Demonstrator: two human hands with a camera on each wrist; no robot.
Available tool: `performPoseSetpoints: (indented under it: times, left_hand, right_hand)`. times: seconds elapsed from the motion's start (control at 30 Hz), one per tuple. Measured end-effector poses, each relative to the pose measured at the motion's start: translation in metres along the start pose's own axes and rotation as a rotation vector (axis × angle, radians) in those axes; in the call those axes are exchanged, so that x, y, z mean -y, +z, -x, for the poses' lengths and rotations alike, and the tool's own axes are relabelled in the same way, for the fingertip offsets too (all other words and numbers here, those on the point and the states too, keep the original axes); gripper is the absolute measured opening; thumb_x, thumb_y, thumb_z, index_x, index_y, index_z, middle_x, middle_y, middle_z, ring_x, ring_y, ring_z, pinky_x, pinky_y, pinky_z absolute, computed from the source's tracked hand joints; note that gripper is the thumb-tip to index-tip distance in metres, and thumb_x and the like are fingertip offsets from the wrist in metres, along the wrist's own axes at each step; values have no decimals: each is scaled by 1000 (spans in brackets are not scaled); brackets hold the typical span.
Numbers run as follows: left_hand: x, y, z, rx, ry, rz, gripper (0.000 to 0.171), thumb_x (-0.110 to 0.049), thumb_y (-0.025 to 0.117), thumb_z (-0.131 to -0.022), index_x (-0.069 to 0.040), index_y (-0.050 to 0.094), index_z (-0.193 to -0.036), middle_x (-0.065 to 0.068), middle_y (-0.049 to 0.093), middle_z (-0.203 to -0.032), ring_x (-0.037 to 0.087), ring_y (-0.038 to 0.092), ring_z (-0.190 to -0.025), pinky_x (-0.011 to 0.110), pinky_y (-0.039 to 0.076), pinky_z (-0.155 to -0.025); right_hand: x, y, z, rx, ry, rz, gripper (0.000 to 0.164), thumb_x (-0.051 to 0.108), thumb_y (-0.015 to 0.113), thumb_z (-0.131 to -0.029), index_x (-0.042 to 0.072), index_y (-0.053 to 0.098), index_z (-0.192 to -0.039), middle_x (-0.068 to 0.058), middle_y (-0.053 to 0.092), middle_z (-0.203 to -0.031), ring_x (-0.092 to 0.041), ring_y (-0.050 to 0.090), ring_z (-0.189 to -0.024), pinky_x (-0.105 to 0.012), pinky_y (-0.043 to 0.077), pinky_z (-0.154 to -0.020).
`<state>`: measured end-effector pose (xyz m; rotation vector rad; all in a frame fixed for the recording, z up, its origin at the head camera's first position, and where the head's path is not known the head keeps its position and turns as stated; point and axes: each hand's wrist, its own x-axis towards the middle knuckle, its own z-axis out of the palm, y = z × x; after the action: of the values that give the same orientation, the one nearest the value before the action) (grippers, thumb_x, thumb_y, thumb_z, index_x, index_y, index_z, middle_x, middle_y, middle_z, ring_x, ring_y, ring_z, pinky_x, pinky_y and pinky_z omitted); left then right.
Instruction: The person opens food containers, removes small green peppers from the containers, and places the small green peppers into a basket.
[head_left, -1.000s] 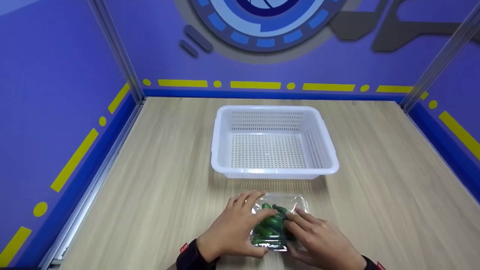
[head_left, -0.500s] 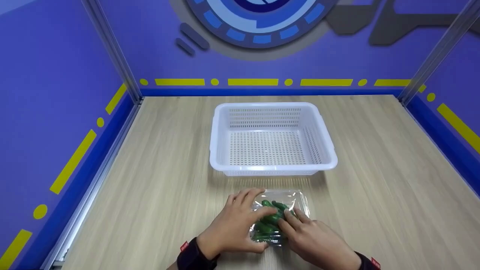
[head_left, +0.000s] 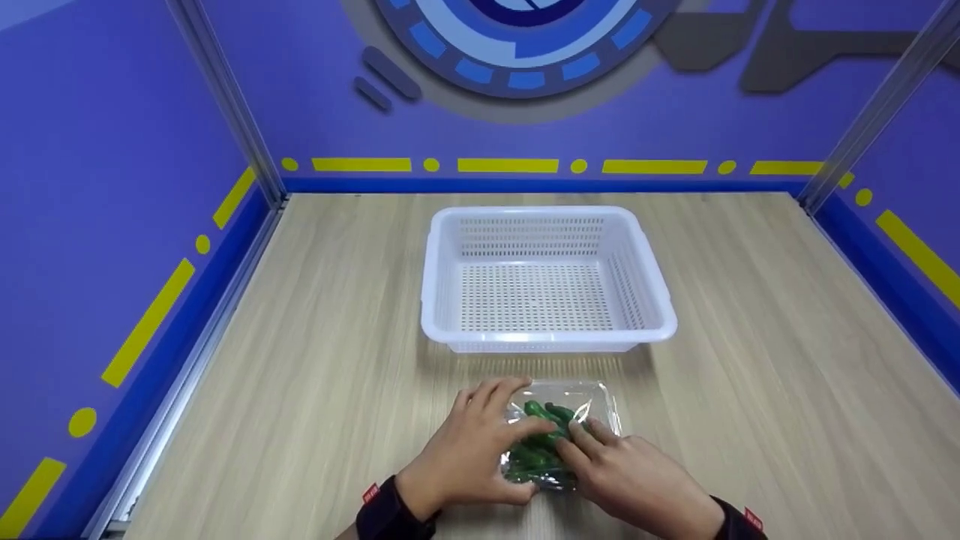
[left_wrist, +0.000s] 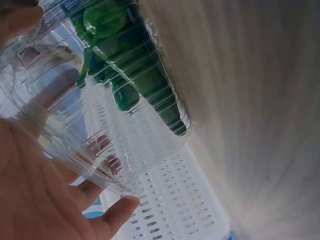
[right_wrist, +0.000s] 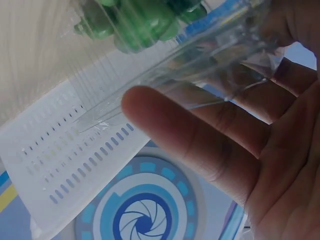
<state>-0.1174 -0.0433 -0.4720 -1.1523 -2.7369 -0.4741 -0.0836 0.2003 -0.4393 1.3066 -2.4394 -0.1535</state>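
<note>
A clear plastic box (head_left: 581, 391) of green peppers (head_left: 534, 456) lies on the table in front of the white basket. My left hand (head_left: 469, 454) grips its left side, with fingers over the far edge and thumb at the near corner. On the right part of the box's top, my right hand (head_left: 630, 476) presses with nearly straight fingers; its thumb is hidden in the head view. The left wrist view shows the peppers (left_wrist: 142, 75), long and smooth, through the ribbed plastic. In the right wrist view, the index finger (right_wrist: 185, 132) lies along the box's clear edge (right_wrist: 112, 105).
A white perforated basket (head_left: 551, 337) stands just beyond the box, with nothing inside it. Bare wood-grain table (head_left: 322, 337) extends on both sides. Blue-purple panels (head_left: 120, 150) with yellow markings wall in the left, back and right.
My right hand has shifted left and slightly up over the box's top, and its thumb has gone from sight. My left hand keeps its hold. The head view has shifted a little.
</note>
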Motion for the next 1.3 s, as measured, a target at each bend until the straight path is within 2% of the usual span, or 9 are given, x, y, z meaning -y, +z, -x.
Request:
performPoseSetpoints:
  times: [0.2,0.33,0.47,0.7,0.8,0.93,1.03,1.13,1.3]
  left_hand:
    - [-4,1,1,5,29,-49,76,-66,76,-67,-47,56,-138,9,39,-158,28,39,-144,53,40,-111]
    - [-6,-4,4,33,-5,-52,82,-69,77,-67,-47,52,-142,11,37,-160,31,38,-146,56,39,-112]
    - [-3,-9,7,57,-6,-15,87,-72,77,-69,-45,48,-146,12,31,-164,36,33,-150,58,37,-114]
    - [3,-17,10,84,39,83,82,-66,78,-74,-39,49,-146,5,18,-170,41,25,-154,59,33,-118]
    - [5,-20,11,77,69,103,74,-61,79,-77,-37,54,-143,4,26,-168,43,27,-152,57,33,-119]
    - [4,-23,13,55,89,83,65,-55,77,-79,-33,60,-138,6,42,-161,40,37,-149,50,44,-113]
    - [1,-25,14,27,120,19,60,-48,77,-79,-28,63,-134,9,52,-153,36,50,-140,45,53,-102]
    - [-4,-27,13,11,185,-89,55,-43,75,-79,-22,65,-128,11,62,-142,32,62,-128,39,59,-92]
    - [-9,-27,11,-8,289,-203,43,-38,73,-80,-18,67,-118,7,70,-126,23,70,-114,32,62,-77]
  right_hand:
    - [1,0,3,-27,29,-15,49,30,83,-76,10,64,-117,-5,69,-104,-20,70,-83,-27,51,-46]
    - [1,5,5,-73,64,-45,46,32,79,-78,11,66,-116,-6,69,-109,-24,74,-92,-30,58,-55]
    - [-1,9,6,-122,72,-46,43,32,78,-74,13,66,-111,-5,69,-109,-24,74,-94,-31,59,-56]
    - [-4,5,10,-46,136,-164,44,30,80,-78,14,67,-117,-7,71,-119,-26,73,-104,-35,62,-65]
    - [-5,3,10,-16,153,-202,45,31,80,-80,14,66,-119,-7,71,-121,-27,72,-107,-37,62,-68]
    - [-5,4,11,-38,151,-214,45,32,82,-79,14,66,-117,-7,71,-120,-28,72,-107,-38,63,-70]
    - [-5,5,11,-56,145,-209,46,32,83,-78,14,66,-116,-7,71,-120,-28,73,-106,-38,63,-69]
    - [-5,5,11,-56,144,-204,45,32,83,-77,14,66,-115,-7,71,-120,-27,73,-106,-38,62,-70]
    - [-4,7,13,-78,141,-187,45,32,84,-76,15,66,-113,-5,71,-118,-25,72,-106,-37,62,-70]
